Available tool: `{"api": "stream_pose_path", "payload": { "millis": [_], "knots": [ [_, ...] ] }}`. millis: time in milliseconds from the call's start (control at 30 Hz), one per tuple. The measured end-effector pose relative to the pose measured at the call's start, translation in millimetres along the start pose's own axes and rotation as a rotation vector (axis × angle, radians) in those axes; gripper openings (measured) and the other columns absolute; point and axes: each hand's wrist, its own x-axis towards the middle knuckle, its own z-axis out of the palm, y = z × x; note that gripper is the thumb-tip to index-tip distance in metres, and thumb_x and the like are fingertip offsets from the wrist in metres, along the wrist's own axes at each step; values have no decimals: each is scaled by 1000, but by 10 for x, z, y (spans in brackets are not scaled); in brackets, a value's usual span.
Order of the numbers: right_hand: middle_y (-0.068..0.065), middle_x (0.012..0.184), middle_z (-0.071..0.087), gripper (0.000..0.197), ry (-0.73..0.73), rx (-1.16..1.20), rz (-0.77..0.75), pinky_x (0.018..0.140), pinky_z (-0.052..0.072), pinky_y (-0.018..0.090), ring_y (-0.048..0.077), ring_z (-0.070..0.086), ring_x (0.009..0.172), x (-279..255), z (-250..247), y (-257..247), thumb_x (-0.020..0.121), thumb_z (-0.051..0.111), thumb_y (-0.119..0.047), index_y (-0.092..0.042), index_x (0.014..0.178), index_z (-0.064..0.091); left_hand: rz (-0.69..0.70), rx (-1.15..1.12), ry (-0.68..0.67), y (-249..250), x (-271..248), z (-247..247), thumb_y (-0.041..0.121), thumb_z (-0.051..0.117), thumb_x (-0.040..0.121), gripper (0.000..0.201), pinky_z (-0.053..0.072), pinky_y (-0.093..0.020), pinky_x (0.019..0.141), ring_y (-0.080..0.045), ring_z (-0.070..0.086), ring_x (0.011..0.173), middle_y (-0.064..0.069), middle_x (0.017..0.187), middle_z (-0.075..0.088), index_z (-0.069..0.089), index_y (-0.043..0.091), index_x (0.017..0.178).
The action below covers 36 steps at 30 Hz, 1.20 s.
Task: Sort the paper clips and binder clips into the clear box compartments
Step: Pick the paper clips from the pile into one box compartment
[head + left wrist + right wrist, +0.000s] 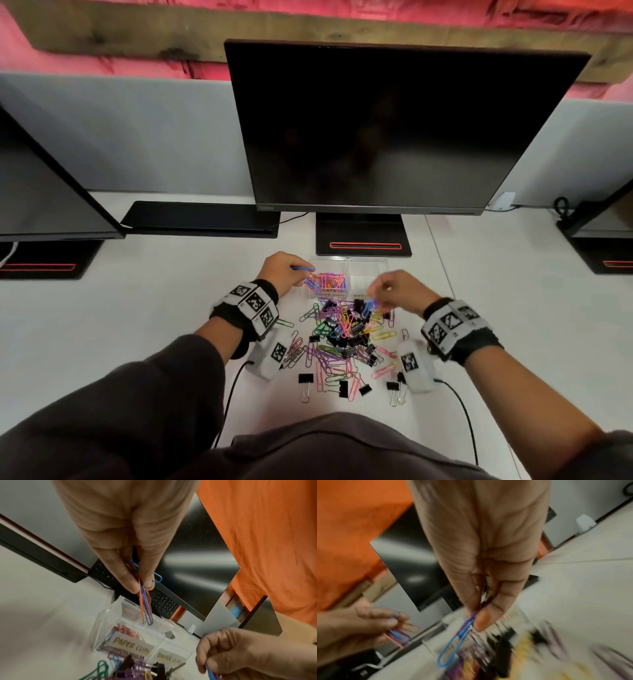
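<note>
**Both hands loaded with paper clips, left at the box**

We have our left hand [130,536] above the clear box [109,616], thumb and fingers pressed together on a small bunch [145,607] of orange, blue and purple paper clips. The bunch hangs down towards the rear of the box, about over the divider; the head view puts the hand at the box's left edge. The compartment labelled "paper clips" [131,647] already holds a heap of pink and red ones. The "binder clips" side [169,658] looks nearly bare; we cannot tell its contents for sure.

Our right hand [488,555] hangs over the pile [346,329], just in front of the box. Thumb and forefinger pinch a blue clip [453,645] with a purple one beside it. That view is blurred, so we cannot say how many it holds.

The pile on the desk [154,308] is large: coloured paper clips tangled with black binder clips [305,378], a few of those lying loose at its near edge.

Step in hand, as we judge it: dropping the left bunch. The next move calls for bringing it squarely over the paper-clip side before loosening the fingers, so none fall across the divider. The right load then goes the same way. Linked clips may drag others along.
</note>
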Motion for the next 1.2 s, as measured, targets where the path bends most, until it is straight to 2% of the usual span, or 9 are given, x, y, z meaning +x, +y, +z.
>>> {"api": "stream_pose_path", "payload": {
  "millis": [200, 333, 500, 633, 700, 867, 967, 1033, 1200],
  "knots": [
    [0, 76, 56, 22, 42, 155, 102, 50, 51, 10, -3, 60, 46, -54, 136, 456, 86, 50, 11, -4, 97, 62, -43, 10, -39, -149, -18, 119, -2, 59, 86, 24, 51, -7, 61, -16, 58, 81, -24, 110, 67, 68, -3, 109],
    [1, 74, 57, 18, 108, 183, 42, 50, 51, 10, -4, 60, 44, -58, 70, 366, 87, 53, 7, -9, 88, 61, -29, 13, -42, -128, 18, 139, -3, 59, 86, 24, 51, -7, 61, -18, 59, 84, -23, 109, 68, 68, -3, 108],
    [-2, 71, 58, 12, 298, 58, -132, 55, 52, 9, 6, 60, 55, 229, 1, -39, 87, 54, 2, -6, 86, 63, 6, -21, 14, -4, 133, 132, -3, 58, 87, 23, 54, -32, 91, -22, 62, 96, -21, 111, 69, 70, -3, 106],
    [6, 73, 61, 15, 395, -65, -137, 75, 55, 35, 21, 57, 68, 603, 140, -285, 86, 51, 3, 4, 89, 66, 29, 25, 49, 100, 294, 197, -1, 58, 86, 23, 49, -31, 98, -28, 63, 107, -17, 113, 69, 71, 0, 105],
    [16, 86, 65, 17, 370, -104, -109, 79, 53, 36, 21, 57, 74, 719, 224, -324, 87, 50, 3, 4, 94, 66, 35, 81, 7, 117, 343, 248, 2, 60, 86, 25, 46, -25, 96, -25, 62, 109, -15, 116, 68, 70, 2, 108],
    [13, 98, 67, 21, 332, -98, -70, 88, 53, 41, 27, 63, 91, 643, 222, -226, 91, 48, -7, -4, 106, 63, -11, 144, -121, 29, 339, 192, 16, 66, 84, 33, 47, -30, 96, -21, 61, 106, -7, 118, 65, 66, 10, 116],
    [9, 95, 69, 18, 330, -227, -83, 81, 51, 35, 25, 64, 85, 400, 108, -19, 90, 50, -9, -8, 99, 65, -10, 137, -71, -150, 206, 72, 16, 64, 85, 18, 48, -28, 83, -14, 58, 86, -2, 99, 67, 71, 11, 101],
    [9, 100, 70, 19, 236, -358, -104, 81, 49, 31, 23, 64, 87, 189, 111, 136, 91, 49, -11, -8, 100, 66, 6, 236, -105, -285, 77, 63, 19, 63, 85, 16, 49, -28, 84, -11, 56, 83, -3, 99, 69, 71, 12, 97],
    [3, 141, 49, 39, 34, -726, -226, 109, 33, 27, 19, 46, 126, -139, 424, 433, 94, 46, -14, -16, 133, 48, 90, 679, -356, -493, -225, 336, 32, 55, 91, 51, 41, -37, 106, -19, 42, 129, 3, 146, 38, 41, 26, 139]
  ]
}}
